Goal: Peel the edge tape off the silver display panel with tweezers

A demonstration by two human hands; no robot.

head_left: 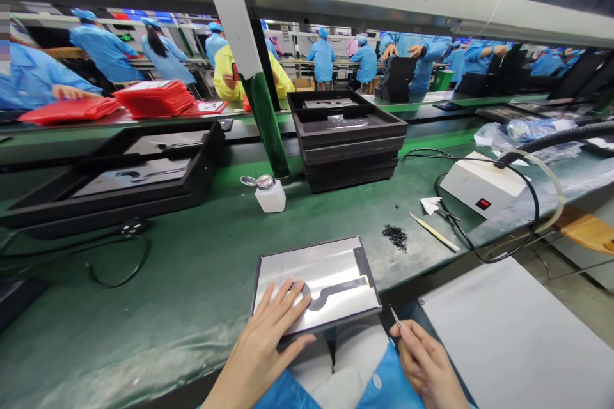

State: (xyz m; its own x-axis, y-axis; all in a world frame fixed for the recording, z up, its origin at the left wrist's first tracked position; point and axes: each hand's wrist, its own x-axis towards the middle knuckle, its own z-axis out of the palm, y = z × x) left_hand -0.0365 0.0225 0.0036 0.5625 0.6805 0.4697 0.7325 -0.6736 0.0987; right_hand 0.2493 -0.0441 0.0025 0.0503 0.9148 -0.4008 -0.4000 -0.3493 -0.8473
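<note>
A flat display panel (338, 268) lies at the bench's front edge, its silver back up, with a dark curved flex cable (336, 291) across it. My left hand (273, 332) rests on the panel's lower left part, fingers stretched out and holding nothing. Right of the panel, my right hand (425, 358) is closed round metal tweezers (394, 316); their thin tip points up and left, close to the panel's lower right corner. The rest of the tweezers is hidden by the fingers.
A white pump bottle (271, 195) with its metal lid up stands behind the panel. Black scraps (396, 236), a pale yellow pen-like tool (434, 232) and a white box with a hose (484, 185) sit to the right. Black trays (352, 153) are stacked at the back; co-workers are beyond.
</note>
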